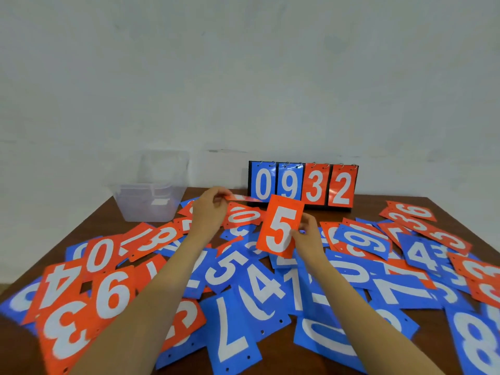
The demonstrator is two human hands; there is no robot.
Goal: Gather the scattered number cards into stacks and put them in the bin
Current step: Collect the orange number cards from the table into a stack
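Note:
Red and blue number cards (259, 288) lie scattered and overlapping across the brown table (422, 339). My right hand (307, 235) pinches a red card showing 5 (280, 226) by its right edge, held upright above the pile. My left hand (212, 208) pinches a red card (239, 197) seen nearly edge-on, lifted above the cards at the back middle. A clear plastic bin (150, 192) stands at the table's back left corner, apart from both hands.
A black flip scoreboard (303, 185) reading 0 9 3 2 stands at the table's back edge against the white wall. Cards reach the front, left and right table edges.

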